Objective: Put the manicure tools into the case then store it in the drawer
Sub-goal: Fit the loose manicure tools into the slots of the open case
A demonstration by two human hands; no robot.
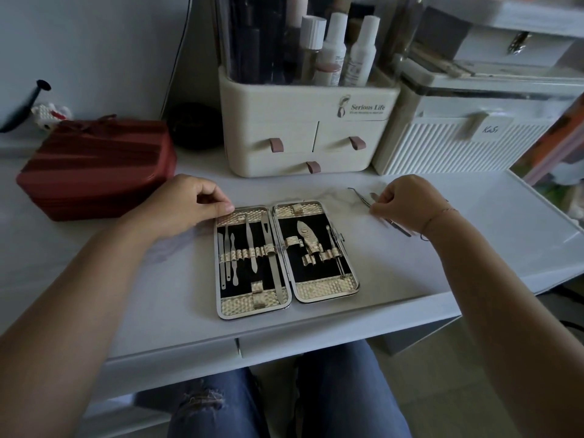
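Note:
A manicure case lies open and flat on the white desk, gold-trimmed with a black lining. Several thin steel tools sit under the straps of its left half. A gold nail clipper and a thin probe sit in the right half. My left hand is curled at the case's far left corner, thumb and fingers on its rim. A few loose tools lie on the desk to the right of the case. My right hand pinches one of them against the desk; my fingers hide its middle.
A cream cosmetics organizer with three small drawers stands just behind the case. A red pouch lies at the left, and a white ribbed box at the back right. Desk drawer fronts run under the front edge, above my knees.

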